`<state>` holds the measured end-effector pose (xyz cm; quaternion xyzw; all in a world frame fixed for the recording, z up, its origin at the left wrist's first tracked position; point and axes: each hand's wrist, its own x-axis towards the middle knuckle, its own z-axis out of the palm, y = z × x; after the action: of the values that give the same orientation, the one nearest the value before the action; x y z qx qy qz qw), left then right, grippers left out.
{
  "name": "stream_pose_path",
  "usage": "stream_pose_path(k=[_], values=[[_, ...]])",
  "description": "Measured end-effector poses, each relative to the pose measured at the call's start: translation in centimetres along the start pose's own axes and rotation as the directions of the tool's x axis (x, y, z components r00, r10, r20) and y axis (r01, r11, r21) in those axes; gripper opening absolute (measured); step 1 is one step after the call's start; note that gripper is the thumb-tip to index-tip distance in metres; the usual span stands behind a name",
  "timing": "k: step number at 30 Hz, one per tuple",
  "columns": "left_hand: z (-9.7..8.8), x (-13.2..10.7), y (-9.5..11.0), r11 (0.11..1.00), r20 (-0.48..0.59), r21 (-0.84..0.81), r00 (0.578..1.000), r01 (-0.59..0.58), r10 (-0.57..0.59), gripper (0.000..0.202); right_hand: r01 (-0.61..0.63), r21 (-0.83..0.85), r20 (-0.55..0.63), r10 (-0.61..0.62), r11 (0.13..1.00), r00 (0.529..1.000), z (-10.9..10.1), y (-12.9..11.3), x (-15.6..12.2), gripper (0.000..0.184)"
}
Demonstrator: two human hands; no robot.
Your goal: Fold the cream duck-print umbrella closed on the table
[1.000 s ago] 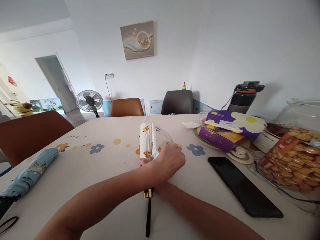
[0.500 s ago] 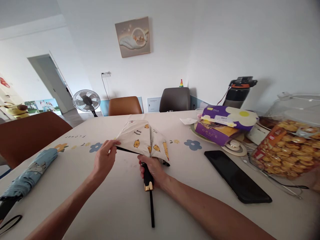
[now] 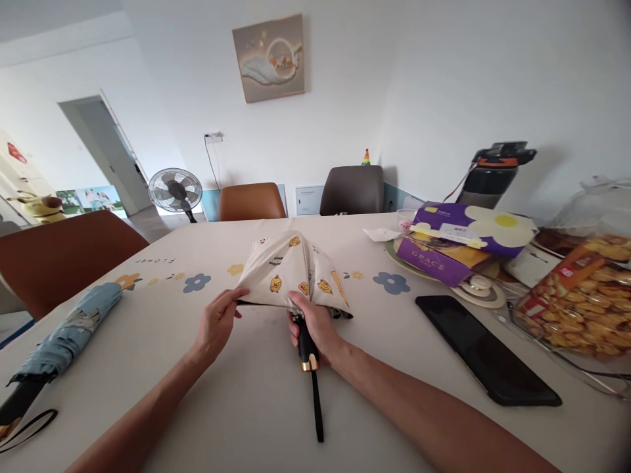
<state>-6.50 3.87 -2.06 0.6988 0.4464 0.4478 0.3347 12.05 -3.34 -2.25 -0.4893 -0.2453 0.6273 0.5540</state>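
Note:
A cream folding umbrella (image 3: pixel 283 266) with yellow duck prints lies on the table in front of me, its canopy loosely folded and its handle pointing towards me. My left hand (image 3: pixel 220 320) pinches the left edge of the canopy between thumb and fingers. Wrapped round the top of the black handle (image 3: pixel 308 345), my right hand (image 3: pixel 318 325) has its thumb lying on the cloth. A gold band rings the handle's end, and a black wrist strap (image 3: pixel 318 407) hangs from it across the tabletop.
On the left lies a rolled blue umbrella (image 3: pixel 71 335). To the right are a black phone (image 3: pixel 486 351), purple boxes (image 3: pixel 434 259) on a plate, a clear container of biscuits (image 3: pixel 586 295) and a dark bottle (image 3: pixel 490 177). Chairs (image 3: pixel 252 200) stand beyond the white table (image 3: pixel 266 414).
The left canopy panel has been drawn outward and down, so the cloth spreads wider. My right thumb now rests on the canopy's lower edge. The view has shifted slightly.

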Motion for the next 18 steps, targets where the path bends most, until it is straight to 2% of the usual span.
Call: stream_pose_path(k=[2,3,5,6,10,13,15,17,18], values=[[-0.6,0.2,0.1,0.994,0.13,0.01,0.986,0.104,-0.105,0.031,0.032,-0.012,0.024,-0.032,0.999,0.999,-0.3,-0.1,0.0,0.036],[-0.9,0.3,0.3,0.988,0.215,-0.009,0.965,0.157,-0.151,0.033,0.041,-0.015,0.033,-0.04,0.999,0.999,-0.4,-0.1,0.1,0.034],[-1.3,0.6,0.7,0.971,0.354,-0.075,0.916,0.227,-0.187,0.04,0.046,-0.017,0.043,-0.046,0.999,0.998,-0.6,-0.1,0.1,0.032],[-1.3,0.8,0.9,0.961,0.376,-0.117,0.907,0.249,-0.19,0.043,0.04,-0.018,0.044,-0.039,0.999,0.998,-0.6,-0.1,0.1,0.032],[0.3,3.0,1.3,0.916,0.259,-0.226,0.927,0.331,-0.271,0.05,0.012,-0.032,0.04,-0.011,0.999,0.999,-0.4,-0.1,0.0,0.03],[2.5,6.1,1.8,0.865,0.269,-0.235,0.884,0.444,-0.381,0.052,0.02,-0.045,0.043,-0.019,0.999,0.999,-0.1,-0.2,-0.3,0.03],[3.7,8.4,2.2,0.808,0.22,-0.271,0.851,0.523,-0.478,0.055,0.013,-0.056,0.047,-0.01,0.998,0.999,-0.1,-0.3,-0.4,0.03],[4.6,10.2,2.5,0.767,0.237,-0.32,0.831,0.556,-0.503,0.052,-0.01,-0.064,0.05,0.013,0.998,0.999,-0.2,-0.4,-0.3,0.03],[4.9,10.9,2.5,0.761,0.229,-0.344,0.836,0.549,-0.499,0.048,-0.022,-0.064,0.051,0.025,0.998,0.998,-0.3,-0.4,-0.3,0.03]])
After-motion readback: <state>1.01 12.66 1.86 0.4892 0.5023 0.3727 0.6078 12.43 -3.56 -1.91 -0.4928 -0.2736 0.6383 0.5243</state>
